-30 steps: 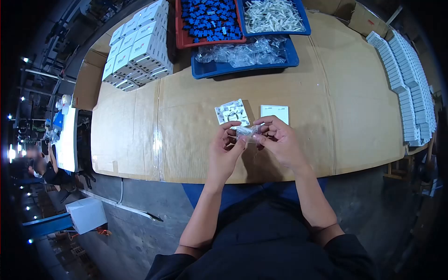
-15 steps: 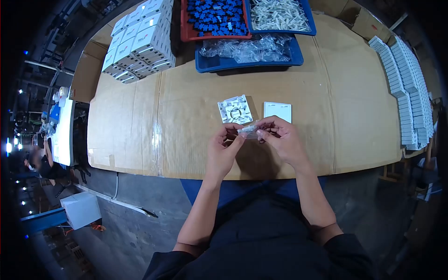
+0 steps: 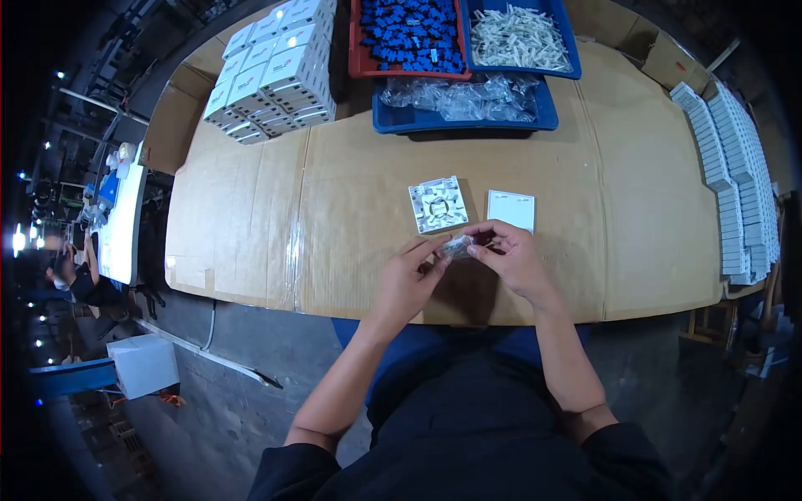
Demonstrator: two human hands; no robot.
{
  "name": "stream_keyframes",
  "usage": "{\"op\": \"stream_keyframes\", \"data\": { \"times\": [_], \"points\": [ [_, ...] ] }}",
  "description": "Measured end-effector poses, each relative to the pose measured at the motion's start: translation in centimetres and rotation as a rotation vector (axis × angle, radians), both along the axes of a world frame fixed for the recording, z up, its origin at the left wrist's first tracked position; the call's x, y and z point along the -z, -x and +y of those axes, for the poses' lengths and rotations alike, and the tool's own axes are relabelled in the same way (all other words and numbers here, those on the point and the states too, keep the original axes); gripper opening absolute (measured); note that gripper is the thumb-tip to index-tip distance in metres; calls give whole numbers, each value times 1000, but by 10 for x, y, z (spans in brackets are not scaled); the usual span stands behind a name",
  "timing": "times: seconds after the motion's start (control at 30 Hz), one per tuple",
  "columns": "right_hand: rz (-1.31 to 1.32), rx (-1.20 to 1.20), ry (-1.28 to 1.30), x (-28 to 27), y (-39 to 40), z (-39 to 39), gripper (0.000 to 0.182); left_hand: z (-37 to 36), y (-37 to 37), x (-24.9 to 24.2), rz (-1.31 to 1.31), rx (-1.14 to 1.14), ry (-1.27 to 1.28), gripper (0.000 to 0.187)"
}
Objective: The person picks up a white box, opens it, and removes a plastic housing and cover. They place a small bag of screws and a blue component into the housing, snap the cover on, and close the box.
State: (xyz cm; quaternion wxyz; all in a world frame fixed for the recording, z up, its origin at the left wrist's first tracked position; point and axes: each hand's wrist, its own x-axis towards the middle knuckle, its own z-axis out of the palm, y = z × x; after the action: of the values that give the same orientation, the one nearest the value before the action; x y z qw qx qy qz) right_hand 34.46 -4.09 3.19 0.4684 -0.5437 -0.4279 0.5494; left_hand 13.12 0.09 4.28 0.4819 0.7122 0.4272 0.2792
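Between my two hands is a small clear plastic bag [image 3: 457, 247] with something whitish in it, too small to make out. My left hand [image 3: 411, 274] pinches its left side, and my right hand [image 3: 512, 257] grips its right side with thumb and fingers. Just beyond my left hand lies a square white frame [image 3: 438, 204] with a round opening in its middle. A flat white square plate [image 3: 511, 209] rests beyond my right hand, its near edge partly covered by my fingers.
At the back stand a red tray [image 3: 409, 73] of blue parts, a blue tray [image 3: 563, 71] of whitish pieces and a blue tray [image 3: 468, 128] of clear bags. White boxes [image 3: 271, 79] are stacked left, white parts [image 3: 735, 184] right. A person [image 3: 83, 280] is far left.
The view has shifted, so the table's things appear further right. My fingers have moved on the bag, which looks more gathered together; both hands still hold it.
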Motion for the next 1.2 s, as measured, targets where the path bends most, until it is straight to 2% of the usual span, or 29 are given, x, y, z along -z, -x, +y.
{"op": "stream_keyframes", "data": {
  "times": [0.07, 0.17, 0.3, 0.4, 0.6, 0.8, 0.9, 1.2],
  "points": [
    [-70, -2, -19, 0, 0, 11, 24, 11, 3, -2, 71, 24, -64, 33],
    [-280, -3, -186, -6, -1, 38, 25, 38, 2, -5, 155, 29, -192, 30],
    [-375, -4, -233, 4, -2, 68, 22, 68, -1, -5, 236, 43, -322, 23],
    [-616, 48, -287, 10, 0, 73, 22, 83, -1, 4, 293, 92, -511, 20],
    [-746, 61, -412, 21, 1, 69, 24, 75, -2, 5, 372, 52, -411, 18],
    [-858, -7, -441, 15, -3, 68, 19, 73, 1, 13, 358, 78, -500, 15],
    [-889, -22, -549, 20, -5, 68, 13, 75, 2, 22, 344, 79, -629, 14],
    [-987, -75, -580, 8, -9, 65, 8, 74, 0, 32, 233, 56, -453, 16]
  ]
}}
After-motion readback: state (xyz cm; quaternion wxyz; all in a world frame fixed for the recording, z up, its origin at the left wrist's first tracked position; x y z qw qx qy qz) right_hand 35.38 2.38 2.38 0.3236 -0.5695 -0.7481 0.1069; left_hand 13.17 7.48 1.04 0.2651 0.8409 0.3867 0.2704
